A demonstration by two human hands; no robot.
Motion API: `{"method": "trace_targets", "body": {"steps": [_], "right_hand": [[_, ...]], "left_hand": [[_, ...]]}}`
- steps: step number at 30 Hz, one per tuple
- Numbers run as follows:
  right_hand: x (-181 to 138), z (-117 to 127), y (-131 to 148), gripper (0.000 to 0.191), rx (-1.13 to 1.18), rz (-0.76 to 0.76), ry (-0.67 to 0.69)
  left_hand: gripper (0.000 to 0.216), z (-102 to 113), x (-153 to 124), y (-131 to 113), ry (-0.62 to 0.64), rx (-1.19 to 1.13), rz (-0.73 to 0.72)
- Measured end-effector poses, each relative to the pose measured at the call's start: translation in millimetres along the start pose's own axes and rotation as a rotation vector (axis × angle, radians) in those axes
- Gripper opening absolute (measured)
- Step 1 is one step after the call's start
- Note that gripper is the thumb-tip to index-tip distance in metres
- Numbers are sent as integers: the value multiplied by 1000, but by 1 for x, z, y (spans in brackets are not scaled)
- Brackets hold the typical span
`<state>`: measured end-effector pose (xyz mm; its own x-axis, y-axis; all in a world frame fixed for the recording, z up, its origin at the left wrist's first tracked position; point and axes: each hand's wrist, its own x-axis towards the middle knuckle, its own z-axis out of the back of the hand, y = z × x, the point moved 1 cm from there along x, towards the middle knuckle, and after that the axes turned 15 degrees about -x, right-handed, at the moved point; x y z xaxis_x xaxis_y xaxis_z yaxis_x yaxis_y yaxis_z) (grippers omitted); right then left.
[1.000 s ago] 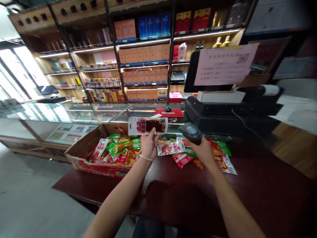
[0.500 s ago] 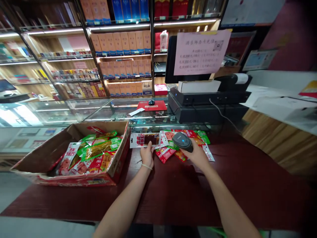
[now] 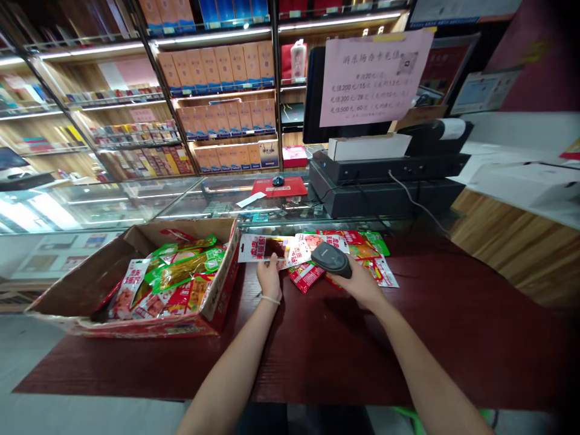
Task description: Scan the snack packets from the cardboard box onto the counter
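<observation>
My left hand [image 3: 269, 278] pinches a white and red snack packet [image 3: 260, 248] and holds it low over the dark red table [image 3: 317, 338], just left of a pile of snack packets [image 3: 357, 254]. My right hand [image 3: 360, 283] grips a dark handheld barcode scanner [image 3: 332, 260] above that pile, its head turned toward the packet. A thin band sits on my left wrist. An open cardboard box [image 3: 131, 296] full of red, green and yellow snack packets stands at the left.
Behind the table runs a glass counter [image 3: 190, 205] with a red mouse pad and mouse [image 3: 278, 181]. A black register with a monitor and pink paper notice [image 3: 374, 78] stands at the back right. Shelves of boxed goods fill the wall.
My left hand has brought the packet down from chest height to just above the table beside the pile. The scanner hand has dropped with it. The view has tilted downward and shifted right.
</observation>
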<state>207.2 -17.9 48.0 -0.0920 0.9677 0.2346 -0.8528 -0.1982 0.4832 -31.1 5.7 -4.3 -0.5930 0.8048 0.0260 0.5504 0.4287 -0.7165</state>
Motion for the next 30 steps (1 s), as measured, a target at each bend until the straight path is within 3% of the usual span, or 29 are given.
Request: {"method": "trace_targets", "body": {"steps": [3, 6, 9, 14, 19, 25, 30], "right_hand": [[2, 0, -5, 48, 12, 1, -26], [4, 2, -9, 47, 67, 17, -68], [5, 3, -13, 47, 78, -21, -100], [6, 4, -16, 49, 59, -76, -115], [6, 3, -17, 50, 49, -82, -118], [8, 3, -17, 48, 105, -47, -157], [12, 13, -2, 48, 218, -48, -205]], "left_hand": [[21, 5, 5, -16, 152, 427, -332], [33, 7, 5, -23, 378, 760, -549], [41, 9, 6, -15, 516, 1045, -547], [53, 9, 7, 4, 652, 1320, -404], [59, 8, 6, 4, 668, 1352, -313], [50, 6, 3, -1, 687, 1017, -427], [41, -22, -16, -41, 660, 796, -532]]}}
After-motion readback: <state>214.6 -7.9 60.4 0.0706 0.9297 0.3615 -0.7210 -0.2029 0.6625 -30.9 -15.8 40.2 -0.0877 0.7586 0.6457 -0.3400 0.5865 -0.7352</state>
